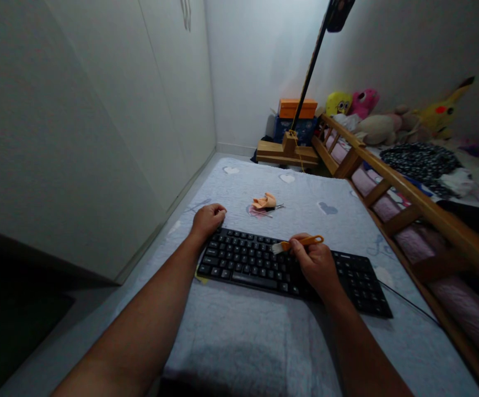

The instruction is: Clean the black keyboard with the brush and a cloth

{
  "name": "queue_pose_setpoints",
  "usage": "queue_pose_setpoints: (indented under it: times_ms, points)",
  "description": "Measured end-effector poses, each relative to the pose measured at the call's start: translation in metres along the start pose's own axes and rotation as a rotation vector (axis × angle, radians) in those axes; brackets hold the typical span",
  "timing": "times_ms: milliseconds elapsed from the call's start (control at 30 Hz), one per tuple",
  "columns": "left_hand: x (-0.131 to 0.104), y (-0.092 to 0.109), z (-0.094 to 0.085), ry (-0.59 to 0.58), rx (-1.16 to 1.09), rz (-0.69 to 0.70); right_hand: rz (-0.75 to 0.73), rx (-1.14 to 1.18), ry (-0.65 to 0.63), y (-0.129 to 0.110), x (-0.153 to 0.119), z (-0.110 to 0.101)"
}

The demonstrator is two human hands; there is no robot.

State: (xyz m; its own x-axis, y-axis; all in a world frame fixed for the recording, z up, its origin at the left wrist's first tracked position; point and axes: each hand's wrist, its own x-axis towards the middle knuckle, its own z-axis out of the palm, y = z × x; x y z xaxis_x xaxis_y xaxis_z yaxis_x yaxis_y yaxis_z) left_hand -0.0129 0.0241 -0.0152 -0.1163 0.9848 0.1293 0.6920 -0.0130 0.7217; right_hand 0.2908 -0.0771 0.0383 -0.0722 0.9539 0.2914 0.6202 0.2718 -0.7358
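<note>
A black keyboard point(247, 256) lies slightly slanted across a pale blue cloth cover. My right hand point(313, 262), above its right half, grips a small brush point(303, 241) with an orange handle. The brush's pale bristles point left, over the upper keys; I cannot tell whether they touch. Part of the keyboard is hidden under this hand. My left hand point(209, 222) rests at the keyboard's far left corner, fingers curled closed; whatever may be inside them is hidden. Beyond the keyboard lies a crumpled orange cloth point(265, 200), with a thin metal-tipped tool point(278, 207) beside it.
A cable point(408, 303) runs off the keyboard's right side. Along the right stands a wooden bed rail point(413, 198), with plush toys point(371, 118) behind it. White cabinet doors point(119, 110) line the left. At the far end, a pole on a wooden base point(286, 151) stands near boxes point(297, 108).
</note>
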Motion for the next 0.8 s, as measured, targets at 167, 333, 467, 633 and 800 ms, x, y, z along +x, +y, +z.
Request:
queue_pose_setpoints:
  times_ms: [167,333,467,633,800]
  points:
    - [-0.0002,-0.0004,-0.0002,0.004,-0.040,0.018,0.015,-0.058,0.099,0.0015,-0.0003,-0.0045]
    - [0.0000,0.0001,-0.0009,0.031,-0.091,0.009,0.022,0.073,0.061,-0.0023,-0.0030,-0.0046]
    - [0.0001,0.0017,-0.0027,0.057,-0.060,-0.003,0.067,0.267,-0.139,-0.0008,-0.0054,-0.0003]
    - [0.0016,0.0030,-0.0021,0.051,-0.008,0.020,0.068,0.245,-0.236,0.0030,-0.0051,0.0034]
    - [0.0039,0.0037,-0.0002,0.035,0.020,0.021,0.020,0.113,-0.117,0.0026,-0.0004,0.0031]
